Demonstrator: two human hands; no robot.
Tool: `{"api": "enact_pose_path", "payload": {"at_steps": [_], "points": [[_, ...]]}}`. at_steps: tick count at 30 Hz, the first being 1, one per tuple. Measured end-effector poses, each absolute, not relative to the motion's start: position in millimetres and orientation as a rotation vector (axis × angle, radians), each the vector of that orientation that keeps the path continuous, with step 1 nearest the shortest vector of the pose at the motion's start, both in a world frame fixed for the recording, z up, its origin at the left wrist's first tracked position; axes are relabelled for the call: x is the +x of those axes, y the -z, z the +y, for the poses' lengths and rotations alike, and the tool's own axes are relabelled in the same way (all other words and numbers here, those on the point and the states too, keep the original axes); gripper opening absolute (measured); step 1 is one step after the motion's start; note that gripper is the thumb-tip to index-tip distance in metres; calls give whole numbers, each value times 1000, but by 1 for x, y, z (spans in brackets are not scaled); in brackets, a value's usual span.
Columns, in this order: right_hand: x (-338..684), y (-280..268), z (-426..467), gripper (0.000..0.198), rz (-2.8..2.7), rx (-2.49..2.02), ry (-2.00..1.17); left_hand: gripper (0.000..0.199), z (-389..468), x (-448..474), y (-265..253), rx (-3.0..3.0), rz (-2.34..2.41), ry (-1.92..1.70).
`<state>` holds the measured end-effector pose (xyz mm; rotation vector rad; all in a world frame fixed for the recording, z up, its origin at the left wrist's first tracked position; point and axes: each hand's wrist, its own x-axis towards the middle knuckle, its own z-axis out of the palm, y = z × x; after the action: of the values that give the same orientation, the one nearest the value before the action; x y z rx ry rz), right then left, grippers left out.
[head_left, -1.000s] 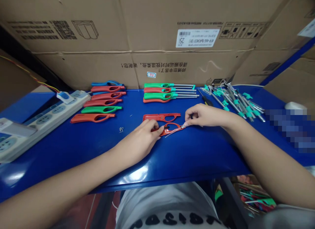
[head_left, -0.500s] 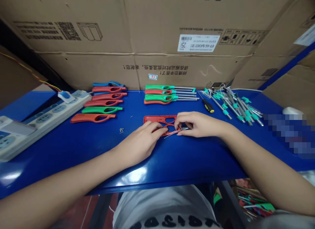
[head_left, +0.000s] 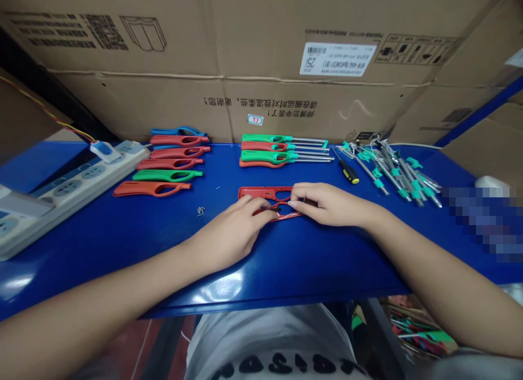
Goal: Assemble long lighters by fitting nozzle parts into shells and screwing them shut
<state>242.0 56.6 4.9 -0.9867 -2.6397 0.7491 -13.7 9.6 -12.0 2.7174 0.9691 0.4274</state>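
Two red lighter casing halves lie open in front of me on the table. The farther casing half (head_left: 256,193) rests flat behind my fingertips. My left hand (head_left: 232,230) pinches the handle part of the nearer casing half (head_left: 289,216), which has thin pale wires along its inside. Over the other end of that half, my right hand (head_left: 330,204) is closed, with thumb and fingertips pressing on it. Those fingers hide most of the parts inside. Small screws (head_left: 200,211) lie loose to the left of my left hand.
Several coloured lighter handles (head_left: 163,190) lie at the back left, beside a power strip (head_left: 73,188). Assembled lighters (head_left: 265,157) sit at the back middle. A screwdriver (head_left: 348,172) and a pile of metal lighter tubes (head_left: 394,173) are at the right. Cardboard (head_left: 163,104) stands behind.
My right fingers have come down onto the nearer casing half. The thin metal piece and wires that stuck out below it now lie along the casing. The view has tilted slightly.
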Motion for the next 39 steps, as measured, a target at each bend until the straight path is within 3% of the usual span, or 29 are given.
{"api": "enact_pose_path", "payload": {"at_steps": [8,39], "points": [[240,0,56,13,-2603,-918,-824,35,10,-12,8,2711,984,-401],[244,3,61,10,-2533,-926,-911,39,4,-14,7,2723,1013,-356]]}}
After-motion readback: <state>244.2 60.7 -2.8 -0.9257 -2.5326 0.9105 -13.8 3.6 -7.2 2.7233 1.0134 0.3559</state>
